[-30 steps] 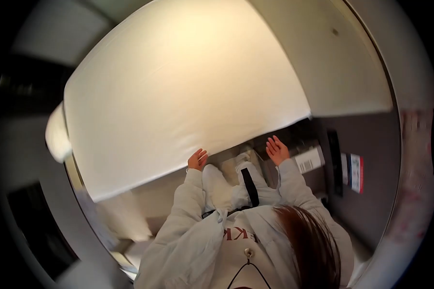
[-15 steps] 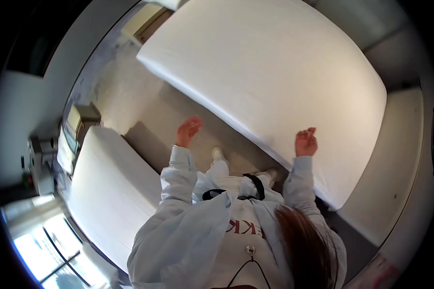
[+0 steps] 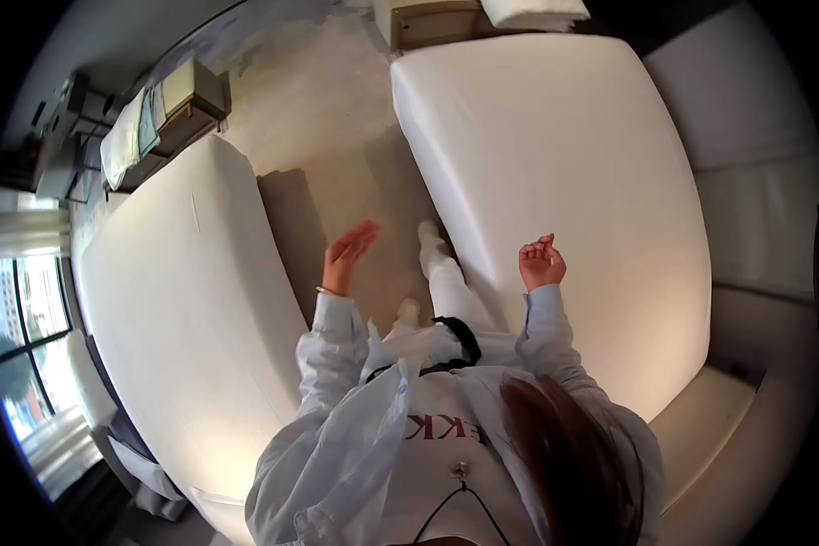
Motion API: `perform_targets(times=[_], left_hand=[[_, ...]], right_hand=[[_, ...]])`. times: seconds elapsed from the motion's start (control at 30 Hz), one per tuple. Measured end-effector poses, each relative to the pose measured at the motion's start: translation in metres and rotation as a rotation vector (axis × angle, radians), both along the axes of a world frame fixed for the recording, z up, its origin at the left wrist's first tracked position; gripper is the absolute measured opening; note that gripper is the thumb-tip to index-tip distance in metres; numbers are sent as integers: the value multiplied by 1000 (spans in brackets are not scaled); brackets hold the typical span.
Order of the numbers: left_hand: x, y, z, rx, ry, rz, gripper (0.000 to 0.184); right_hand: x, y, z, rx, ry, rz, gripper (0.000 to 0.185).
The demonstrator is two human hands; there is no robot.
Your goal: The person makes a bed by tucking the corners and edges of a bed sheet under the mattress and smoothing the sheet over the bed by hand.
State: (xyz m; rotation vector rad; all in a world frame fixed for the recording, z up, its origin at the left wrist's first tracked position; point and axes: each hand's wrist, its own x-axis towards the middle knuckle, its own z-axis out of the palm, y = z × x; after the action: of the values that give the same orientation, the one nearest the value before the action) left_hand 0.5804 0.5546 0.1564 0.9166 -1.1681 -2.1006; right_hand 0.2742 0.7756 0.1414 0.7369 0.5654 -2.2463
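- Left hand (image 3: 344, 259): raised over the floor (image 3: 309, 118) in the gap between two beds; fingers extended, close together, tips blurred. No object seen in it.
- Right hand (image 3: 542, 266): over or just beside the near side of the right bed (image 3: 573, 127); fingers loosely curled. Can't tell if thumb meets fingertips, or if it touches the bed. No held item visible.
- Beds: white-covered, one each side of the person; left bed (image 3: 168, 282) well apart from the left hand.
- Feet: one foot (image 3: 430, 238) ahead of the other, beside the right bed. Looks like mid-stride, arms up, no handling in hand.
- Judgement only: touching either cover would call for lowering a hand; gripping cloth, for closing thumb and fingers.
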Motion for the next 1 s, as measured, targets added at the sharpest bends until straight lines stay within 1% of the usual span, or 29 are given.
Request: perform_targets(times=[0.03,0.07,0.1,0.13,0.17,0.23,0.3,0.33,0.37,0.43,0.47,0.53,0.57,0.6,0.7,0.73,0.83,0.9,0.93,1.0], left_hand=[[-6,-1,42,-225,12,-29,33],[-14,-4,102,-450,17,-56,33],[-31,-34,162,-459,13,-72,32],[-51,-72,204,-655,126,-104,30],[-76,-73,236,-667,398,23,33],[-104,-86,265,-789,367,0,33],[-144,-110,285,-885,444,177,23],[-167,-119,298,-961,509,270,19],[-188,-132,308,-1036,578,354,16],[-203,-181,331,-800,504,245,14],[-208,-199,339,-679,467,199,12],[-222,-232,309,-405,868,-96,27],[-227,-230,301,-343,968,-151,31],[-231,-227,294,-276,1064,-210,35],[-234,-233,285,-248,1035,-84,35],[-242,-237,277,-237,1049,-55,35],[-267,-272,252,-163,1099,-53,31],[-274,-296,248,-112,1104,-52,28],[-282,-313,244,-84,1108,-69,27],[-284,-345,238,-31,1117,-119,24]], right_hand=[[-10,-3,-10,15,8,23,24],[-21,-12,-14,31,16,46,25],[-35,-60,-12,77,-18,46,26],[-56,-116,-19,101,-24,94,26],[-73,-149,-28,117,-20,126,27],[-107,-206,-42,157,-34,205,28],[-130,-254,-61,-60,38,328,27],[-128,-302,-14,58,-15,274,26],[-127,-323,-6,42,-49,296,25],[-153,-395,7,31,-89,318,25],[-158,-416,11,3,-71,380,25],[-167,-438,8,-13,-59,453,24],[-173,-449,6,-19,-74,492,26],[-176,-440,5,-42,-91,529,27],[-182,-448,-19,-29,-147,557,30],[-184,-451,-24,-17,-129,548,30],[-194,-455,-35,26,-161,557,32],[-189,-451,-27,89,-212,550,32],[-194,-451,-30,98,-216,531,32],[-196,-447,-39,167,-189,354,34]])
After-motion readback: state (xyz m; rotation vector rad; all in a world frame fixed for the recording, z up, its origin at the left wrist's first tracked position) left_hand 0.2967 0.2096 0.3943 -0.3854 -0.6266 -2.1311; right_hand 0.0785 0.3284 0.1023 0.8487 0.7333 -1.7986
